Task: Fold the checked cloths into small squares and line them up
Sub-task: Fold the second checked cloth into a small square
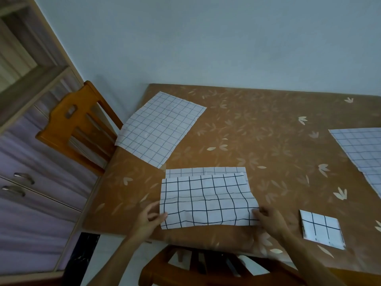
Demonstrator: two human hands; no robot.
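A white checked cloth (207,200) lies near the table's front edge, its near half doubled over the far half so a strip of the lower layer shows beyond it. My left hand (149,220) pinches the cloth's near left corner. My right hand (268,220) pinches its near right corner. A small folded checked square (321,229) sits to the right of my right hand. An unfolded checked cloth (158,129) lies flat at the far left, overhanging the table's left edge. Another unfolded checked cloth (362,153) is cut off by the frame's right edge.
The table (257,124) has a brown leaf-patterned cover and stands against a pale wall. A wooden chair (76,124) stands at the left side, another chair (185,267) under the front edge. A cabinet with drawers (31,193) stands at left.
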